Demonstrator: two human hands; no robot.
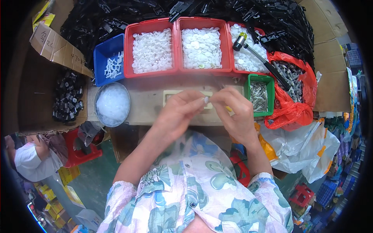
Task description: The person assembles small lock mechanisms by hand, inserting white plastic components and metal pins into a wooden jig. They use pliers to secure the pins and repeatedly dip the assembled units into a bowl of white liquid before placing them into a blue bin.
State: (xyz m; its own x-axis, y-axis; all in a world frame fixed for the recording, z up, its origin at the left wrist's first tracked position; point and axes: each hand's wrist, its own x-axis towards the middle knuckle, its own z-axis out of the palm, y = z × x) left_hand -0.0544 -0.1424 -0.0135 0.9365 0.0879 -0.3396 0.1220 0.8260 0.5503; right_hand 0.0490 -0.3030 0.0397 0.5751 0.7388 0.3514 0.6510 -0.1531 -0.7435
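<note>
1. Flowered shirt [186, 182] of mine is nearest.
2. My left hand [175, 112] pinches one small white piece [206, 99] over the cream tray [166, 93].
3. Right hand's [237, 110] fingers bend beside it; whether pinching, I cannot tell.

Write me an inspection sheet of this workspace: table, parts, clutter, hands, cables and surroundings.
Surface: brownish tabletop; a pale yellow tray lies partly hidden by the hands.
Job's things: small white piece at the fingertips; three red bins of white pieces; blue bin, green bin and round bowl also hold parts.
Clutter: hammer lying across the rightmost red bin and the red bag; black parts heaped behind.
Hands: left hand seems to pinch the white piece; right hand is close beside it, grip unclear.
Cables: nothing seen.
Surroundings: cardboard box at left, white plastic bag at lower right.
</note>
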